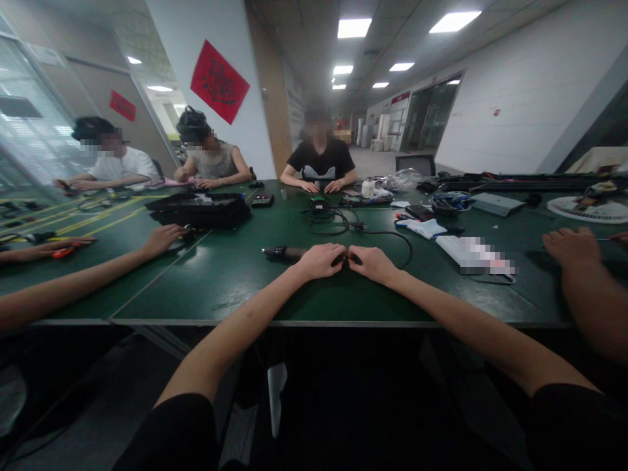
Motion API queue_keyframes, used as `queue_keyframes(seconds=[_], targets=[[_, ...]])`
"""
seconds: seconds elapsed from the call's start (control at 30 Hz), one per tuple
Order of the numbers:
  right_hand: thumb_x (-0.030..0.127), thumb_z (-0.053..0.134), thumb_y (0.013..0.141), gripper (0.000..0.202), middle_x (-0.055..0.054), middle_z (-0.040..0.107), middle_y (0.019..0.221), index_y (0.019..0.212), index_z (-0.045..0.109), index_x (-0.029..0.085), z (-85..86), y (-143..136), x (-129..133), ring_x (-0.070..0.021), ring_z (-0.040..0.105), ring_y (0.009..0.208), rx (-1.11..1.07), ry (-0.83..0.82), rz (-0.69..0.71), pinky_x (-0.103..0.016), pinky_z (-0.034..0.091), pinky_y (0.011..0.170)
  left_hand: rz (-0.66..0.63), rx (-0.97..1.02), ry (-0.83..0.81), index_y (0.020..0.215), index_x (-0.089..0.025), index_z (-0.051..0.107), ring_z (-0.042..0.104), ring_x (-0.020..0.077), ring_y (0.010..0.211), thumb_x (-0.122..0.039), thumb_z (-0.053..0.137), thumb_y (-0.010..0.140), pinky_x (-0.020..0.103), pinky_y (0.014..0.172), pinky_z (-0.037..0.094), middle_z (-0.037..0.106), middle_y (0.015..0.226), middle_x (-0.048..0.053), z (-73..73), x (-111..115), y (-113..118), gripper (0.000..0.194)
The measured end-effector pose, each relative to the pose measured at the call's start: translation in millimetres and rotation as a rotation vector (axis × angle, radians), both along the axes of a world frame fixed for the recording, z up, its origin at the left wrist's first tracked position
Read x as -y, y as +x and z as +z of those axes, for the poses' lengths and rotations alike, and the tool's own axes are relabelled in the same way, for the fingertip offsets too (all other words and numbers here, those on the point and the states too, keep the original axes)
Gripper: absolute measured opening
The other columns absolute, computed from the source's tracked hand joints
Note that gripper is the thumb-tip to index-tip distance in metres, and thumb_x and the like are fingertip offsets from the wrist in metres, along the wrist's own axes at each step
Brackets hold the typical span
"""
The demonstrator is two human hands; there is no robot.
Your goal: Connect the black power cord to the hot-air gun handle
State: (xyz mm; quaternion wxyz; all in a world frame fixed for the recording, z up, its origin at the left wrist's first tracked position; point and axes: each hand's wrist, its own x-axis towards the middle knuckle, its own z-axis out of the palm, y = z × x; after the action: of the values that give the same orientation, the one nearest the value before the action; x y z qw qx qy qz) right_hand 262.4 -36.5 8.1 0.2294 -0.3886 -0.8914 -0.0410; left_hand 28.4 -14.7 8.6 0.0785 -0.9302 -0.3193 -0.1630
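Observation:
Both my hands meet over the green table (pixel 235 288), a little in from its front edge. My left hand (pixel 322 261) is curled, fingers closed round something small and dark. Facing it, my right hand (pixel 371 264) pinches at the same spot; the small dark thing between them is mostly hidden. A dark cylindrical tool with a metal tip (pixel 277 252) lies just left of my left hand, its brownish body running toward that hand. Behind my hands a black cable (pixel 326 226) lies in loops, and one strand curves round to the right of my right hand.
A black tray (pixel 199 208) sits at the back left. White packages (pixel 458 252) and a bundle of wires (pixel 449 201) lie to the right. Co-workers' arms reach in from left (pixel 98 268) and right (pixel 581 281). One person (pixel 321 157) sits opposite, two more at the far left.

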Motion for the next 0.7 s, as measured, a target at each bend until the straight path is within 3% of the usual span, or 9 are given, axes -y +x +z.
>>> queue_keyframes(seconds=[0.7], targets=[[0.026,0.060,0.098,0.003,-0.003,0.071,0.091,0.097,0.060,0.023,-0.7,1.2,-1.2,-0.0183,0.064,0.078,-0.006,-0.002,0.011,-0.026,0.039,0.073,-0.002,-0.017,0.006,0.119,-0.023,0.059,0.067,0.0226,0.106,-0.032,0.054,0.101,0.033,0.090,0.051,0.070,0.112,0.006,-1.6,-2.4,-0.3,0.021]])
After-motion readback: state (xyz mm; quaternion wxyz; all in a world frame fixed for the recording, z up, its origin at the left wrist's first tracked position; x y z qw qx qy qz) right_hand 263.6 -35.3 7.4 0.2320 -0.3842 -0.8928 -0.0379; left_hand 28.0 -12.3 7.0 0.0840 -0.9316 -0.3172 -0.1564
